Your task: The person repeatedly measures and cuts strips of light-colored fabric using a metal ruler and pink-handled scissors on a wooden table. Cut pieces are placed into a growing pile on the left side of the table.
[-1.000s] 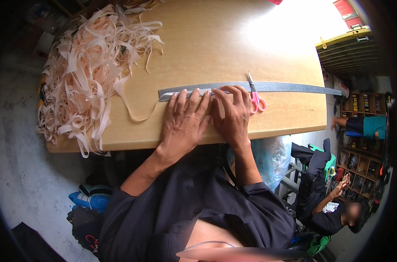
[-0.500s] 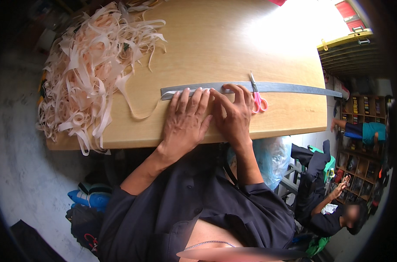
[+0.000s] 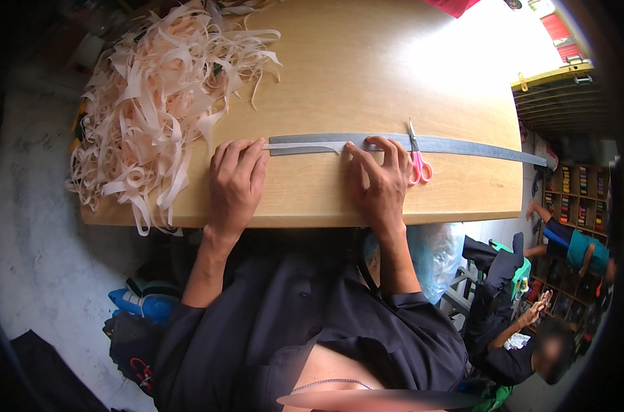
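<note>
A long grey metal ruler (image 3: 449, 144) lies across the wooden table. Along its left part runs a narrow pale pink fabric strip (image 3: 305, 145), pulled fairly straight. My left hand (image 3: 236, 180) is closed on the strip just past the ruler's left end; part of the strip there is hidden under the fingers. Spread and bent, the fingers of my right hand (image 3: 382, 172) rest on the ruler, with one fingertip beside the strip's right end. Pink-handled scissors (image 3: 420, 169) lie just right of that hand, their blades over the ruler.
A big tangled heap of pale fabric strips (image 3: 144, 110) covers the table's left side. Past the right edge stand a bluish plastic bag (image 3: 441, 257) and a shelf with colourful spools (image 3: 576, 189). One person sits at lower right; another is near the shelf.
My left hand has moved left off the ruler and turned upright, now closed on the strip. The strip's loose curve has been drawn straighter. My right hand stays on the ruler.
</note>
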